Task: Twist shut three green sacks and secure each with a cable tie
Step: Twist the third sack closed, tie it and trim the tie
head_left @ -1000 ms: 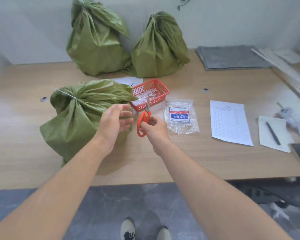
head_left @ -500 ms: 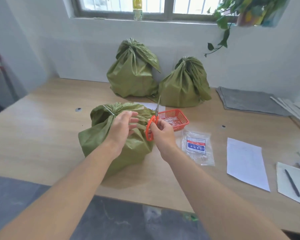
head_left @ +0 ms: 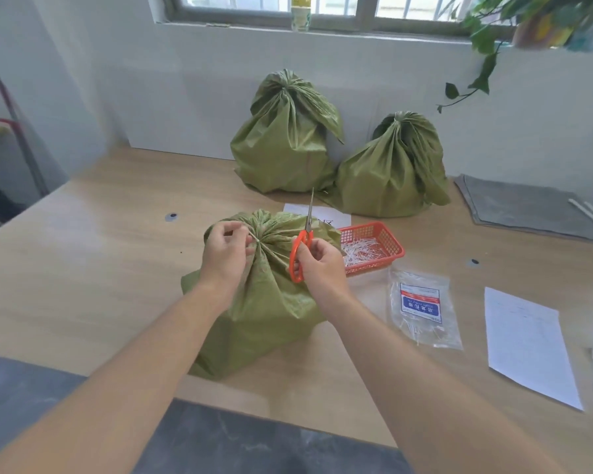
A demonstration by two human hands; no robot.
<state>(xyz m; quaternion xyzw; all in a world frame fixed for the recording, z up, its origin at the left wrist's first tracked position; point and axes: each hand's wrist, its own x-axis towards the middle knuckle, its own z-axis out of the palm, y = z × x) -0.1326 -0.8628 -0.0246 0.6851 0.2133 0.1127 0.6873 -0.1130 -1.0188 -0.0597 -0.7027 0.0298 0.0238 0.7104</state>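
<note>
A green sack (head_left: 261, 313) lies on the wooden table (head_left: 83, 268) in front of me, its neck gathered and bound by a white cable tie (head_left: 256, 238). My left hand (head_left: 225, 254) pinches the tie's tail at the neck. My right hand (head_left: 317, 263) grips orange-handled scissors (head_left: 302, 249), blades pointing up and away over the sack. Two more green sacks, one at the left (head_left: 285, 145) and one at the right (head_left: 396, 169), stand tied against the back wall.
An orange basket (head_left: 392, 246) of white tie offcuts sits right of the near sack. A clear packet of cable ties (head_left: 421, 307) and a sheet of paper (head_left: 528, 343) lie further right. A grey cloth (head_left: 528, 210) is at the back right.
My left hand moved from the sack's side up to the neck and took hold of the tie's tail. The scissors rose higher over the sack. The view tilted upward.
</note>
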